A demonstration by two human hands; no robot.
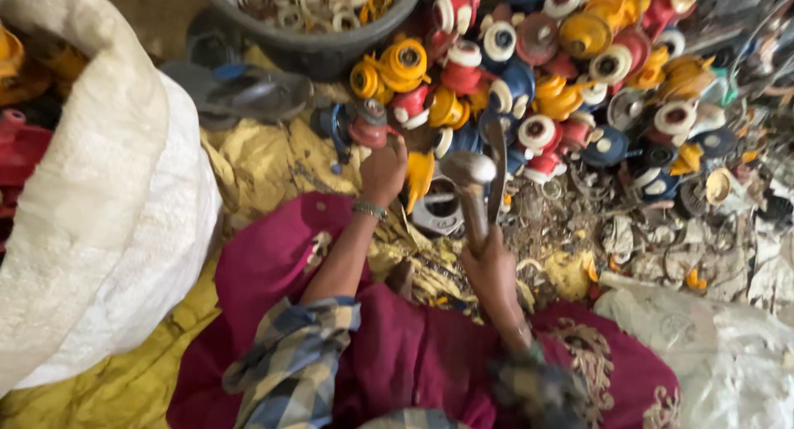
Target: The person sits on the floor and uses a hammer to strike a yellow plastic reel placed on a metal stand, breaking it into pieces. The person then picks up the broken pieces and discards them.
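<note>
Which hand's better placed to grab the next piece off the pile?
Left, probably. The left hand already rests at the edge of the pile of coloured plastic parts, while the right hand grips the hammer.

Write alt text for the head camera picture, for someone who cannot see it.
Seen from above, a person's right hand holds a hammer raised over a metal ring, while the left hand grips a yellow part beside it. A pile of red, yellow and blue round parts lies ahead, with a white sack on the left.

One head-worn camera looks steeply down, close over the lap
</note>
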